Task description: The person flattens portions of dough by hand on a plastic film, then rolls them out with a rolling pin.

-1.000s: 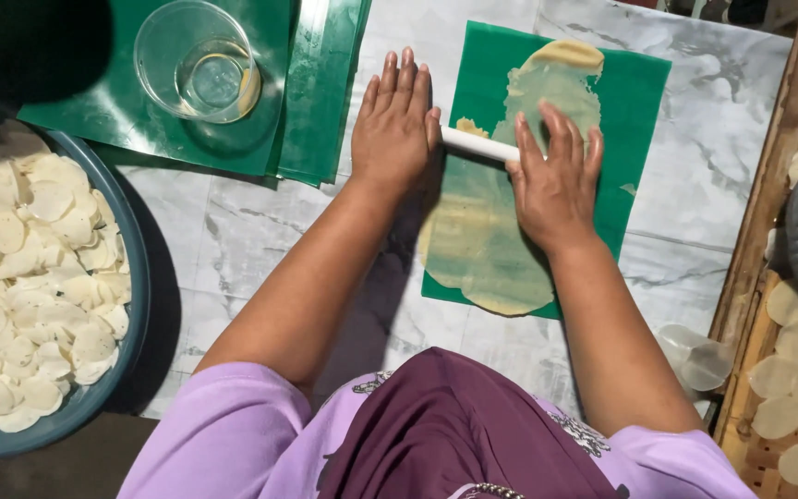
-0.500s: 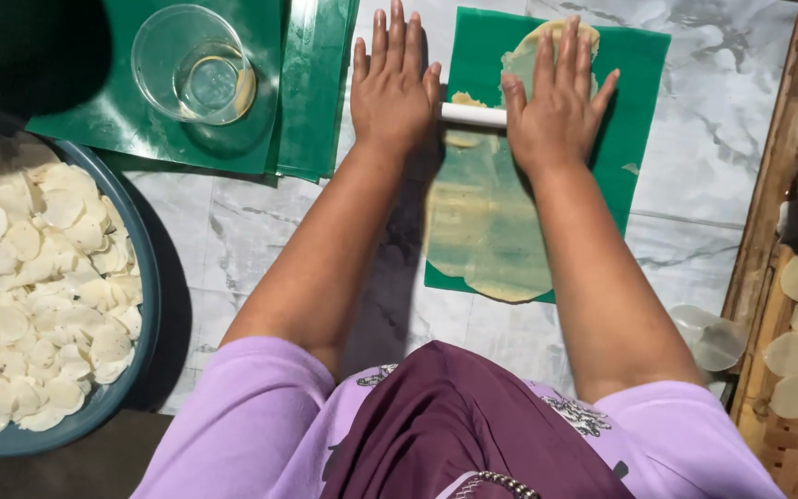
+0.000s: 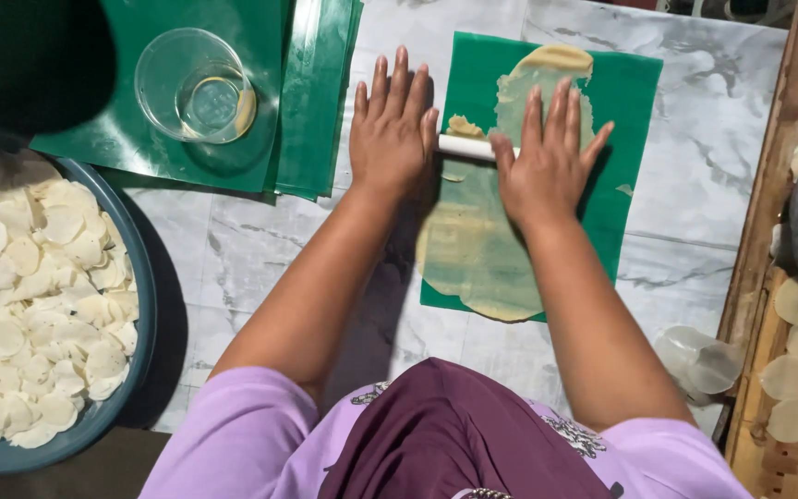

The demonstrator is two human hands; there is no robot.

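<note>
No grip is closed: the left hand [image 3: 392, 139] and right hand [image 3: 547, 157] are pressed flat, fingers extended, on the white rolling pin [image 3: 465, 147] across the flattened dough [image 3: 482, 249] on the green sheet [image 3: 634, 139].

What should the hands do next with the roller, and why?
Probably roll the white rolling pin on toward the far end: both hands, left and right, lie flat on it, and the dough sheet beyond looks narrow and ragged on the green mat.

Home kitchen floor, marble tiles [image 3: 233, 268], rolled dough [image 3: 482, 249] (cracker-making), basin [image 3: 140, 305]
</note>
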